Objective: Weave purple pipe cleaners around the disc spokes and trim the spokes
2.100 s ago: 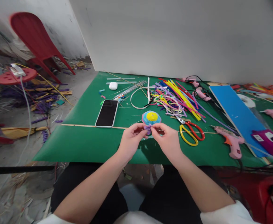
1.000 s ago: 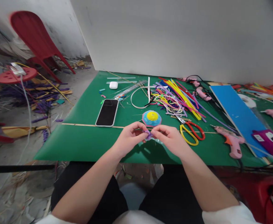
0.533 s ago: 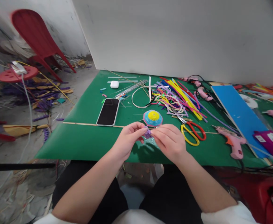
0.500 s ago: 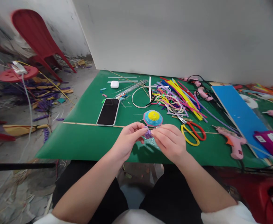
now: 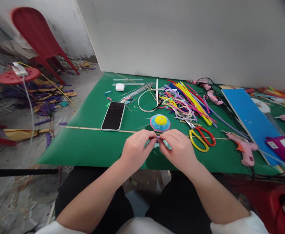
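My left hand (image 5: 138, 147) and my right hand (image 5: 178, 148) meet over the front of the green table. Their fingertips pinch a small purple piece (image 5: 157, 137) between them; it looks like fuzzy pipe cleaner, though most of it is hidden by the fingers. Just beyond the fingertips lies a small round umbrella-shaped piece (image 5: 160, 122) in yellow, blue and pink. Right of my right hand rest scissors (image 5: 199, 138) with one yellow and one red handle. A phone (image 5: 113, 116) lies to the left, dark screen up.
A pile of coloured pipe cleaners (image 5: 181, 102) lies behind the scissors. At the right are a pink glue gun (image 5: 245, 148), a blue board (image 5: 251, 117) and a purple power strip (image 5: 282, 148). A white earbud case (image 5: 120, 87) and a white headband (image 5: 146, 105) sit farther back.
Both hands have turned inward, fingertips closer together, and now cover more of the purple piece. The things on the table have stayed in place.
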